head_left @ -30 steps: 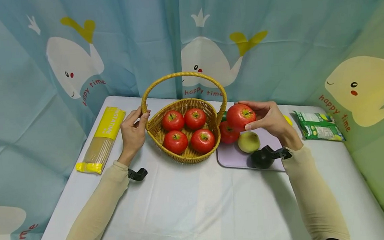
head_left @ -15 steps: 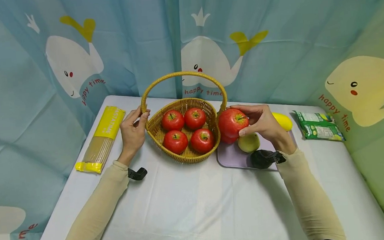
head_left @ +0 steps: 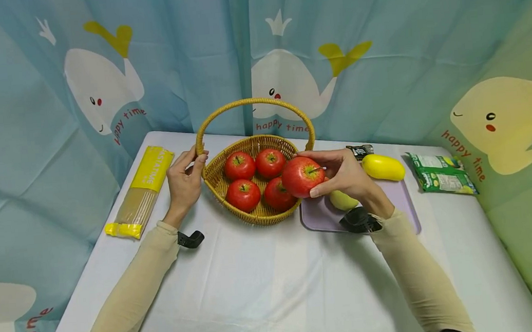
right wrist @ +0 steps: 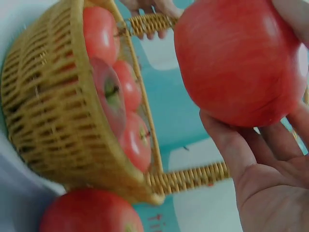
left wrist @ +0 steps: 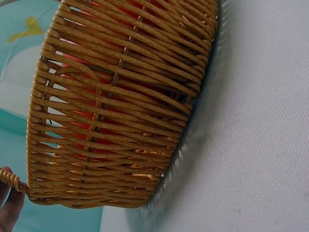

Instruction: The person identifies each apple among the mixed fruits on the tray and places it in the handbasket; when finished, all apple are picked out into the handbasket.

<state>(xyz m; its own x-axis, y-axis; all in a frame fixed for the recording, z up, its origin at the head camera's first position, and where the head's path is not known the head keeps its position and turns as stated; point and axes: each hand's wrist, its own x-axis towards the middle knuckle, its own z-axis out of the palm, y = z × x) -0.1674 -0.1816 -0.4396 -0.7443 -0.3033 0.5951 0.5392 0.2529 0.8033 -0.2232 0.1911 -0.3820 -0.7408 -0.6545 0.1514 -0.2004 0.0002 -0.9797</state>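
Observation:
A yellow wicker basket (head_left: 262, 218) with a tall arched handle stands on the table, several red apples (head_left: 243, 195) inside it. My left hand (head_left: 185, 184) pinches the left foot of the handle. Over the basket's right rim, my right hand (head_left: 347, 175) grips a red apple (head_left: 302, 177) between thumb and fingers; it partly covers an apple in the basket. In the right wrist view the held apple (right wrist: 236, 63) is raised above the rim, and another apple (right wrist: 91, 215) lies outside the basket. The left wrist view shows the woven side (left wrist: 111, 111) close up.
A lilac tray (head_left: 405, 205) at right holds a yellow-green fruit (head_left: 342, 200) and a yellow oblong fruit or vegetable (head_left: 383, 167). Behind it lies a small black packet (head_left: 360, 151). A green packet (head_left: 441, 173) is far right, a yellow pasta packet (head_left: 142, 190) far left. A curtain hangs behind.
My right hand has carried the apple leftward from over the tray to the basket's right rim, uncovering the yellow item and black packet. The left hand stays on the handle.

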